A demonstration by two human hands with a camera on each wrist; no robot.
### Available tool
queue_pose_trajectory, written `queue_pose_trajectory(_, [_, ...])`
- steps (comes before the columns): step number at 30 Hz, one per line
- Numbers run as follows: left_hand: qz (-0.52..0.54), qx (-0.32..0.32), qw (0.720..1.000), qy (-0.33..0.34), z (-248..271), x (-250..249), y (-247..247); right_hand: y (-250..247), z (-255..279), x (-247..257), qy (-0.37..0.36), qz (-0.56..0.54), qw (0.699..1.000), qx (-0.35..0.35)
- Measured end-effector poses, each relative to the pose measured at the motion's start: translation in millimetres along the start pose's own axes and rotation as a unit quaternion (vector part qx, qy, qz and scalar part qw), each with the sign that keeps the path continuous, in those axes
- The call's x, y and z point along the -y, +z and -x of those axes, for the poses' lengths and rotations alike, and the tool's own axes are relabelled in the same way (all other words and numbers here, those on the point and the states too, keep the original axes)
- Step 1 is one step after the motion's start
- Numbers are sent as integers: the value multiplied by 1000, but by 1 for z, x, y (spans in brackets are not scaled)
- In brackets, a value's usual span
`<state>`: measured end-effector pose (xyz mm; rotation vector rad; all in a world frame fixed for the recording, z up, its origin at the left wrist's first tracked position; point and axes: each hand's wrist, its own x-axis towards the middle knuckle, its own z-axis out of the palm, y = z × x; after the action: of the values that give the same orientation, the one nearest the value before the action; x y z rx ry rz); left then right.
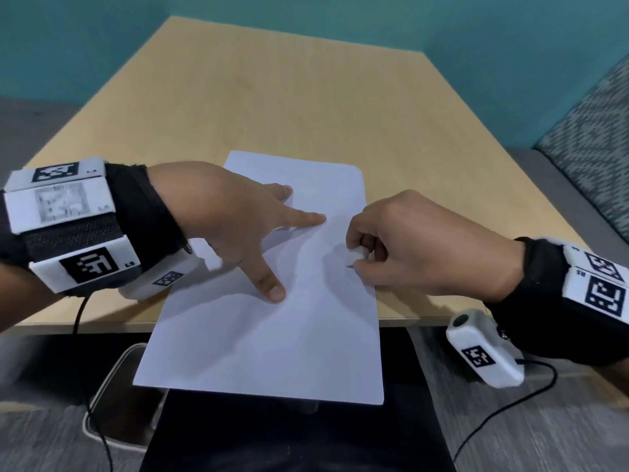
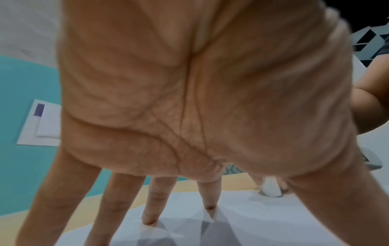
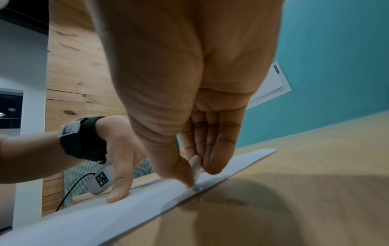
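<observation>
- left hand (image 1: 218,212): fingers spread wide and straight, pressing the paper (image 1: 258,335), which overhangs the near edge of the table (image 1: 272,97).
- right hand (image 1: 418,243) pinches an eraser (image 1: 354,257) against the paper's right side.
- risk: hard rubbing could buckle or tear it, and the overhanging half may pivot.
- any marks are too faint to read, and fingers hide most of the eraser.

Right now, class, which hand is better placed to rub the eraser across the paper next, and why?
Right. The right hand pinches the white eraser, its tip down on the paper. The left hand is spread, straight fingertips pressing the paper, so it is best left steadying.
</observation>
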<state>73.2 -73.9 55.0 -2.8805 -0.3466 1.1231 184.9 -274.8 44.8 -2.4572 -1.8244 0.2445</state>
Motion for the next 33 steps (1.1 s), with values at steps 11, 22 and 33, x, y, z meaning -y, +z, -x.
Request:
queue_pose_trajectory(11, [13,-37,999,-6,-11,8,-1,2,9,3,-6,-14,1000,18])
queue_pose_trajectory(22, [22,-22,999,-9,-8,6,-3,-7,-18,0,-40,22,998,36])
queue_pose_trajectory(33, [5,-2,1000,-21,-4,-1,-8,-8,-20,-2,-65,-5,996,65])
